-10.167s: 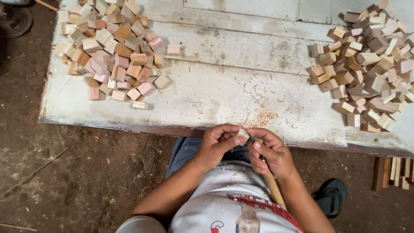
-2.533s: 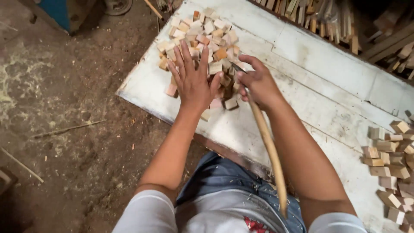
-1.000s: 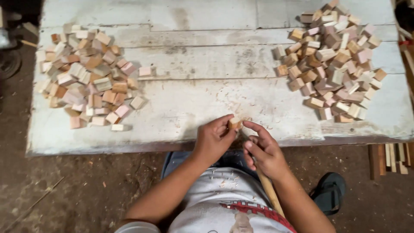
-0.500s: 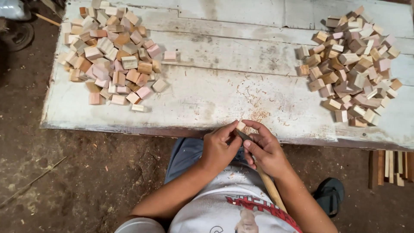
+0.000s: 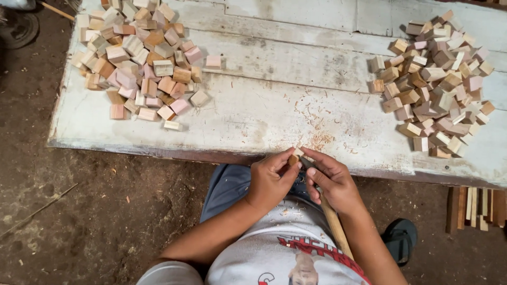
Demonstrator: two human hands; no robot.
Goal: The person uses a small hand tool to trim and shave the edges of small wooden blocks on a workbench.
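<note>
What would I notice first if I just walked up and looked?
Probably the two big heaps of little wooden blocks on the worn white board: the left pile and the right pile. Then, at the board's near edge, the left hand and the right hand meeting around one small block, with sawdust just beyond it.

The left hand (image 5: pixel 272 179) pinches a small pale wooden block (image 5: pixel 296 155); the right hand (image 5: pixel 332 179) grips a long wooden-handled tool (image 5: pixel 335 229) at 3 o'clock, touching.
</note>
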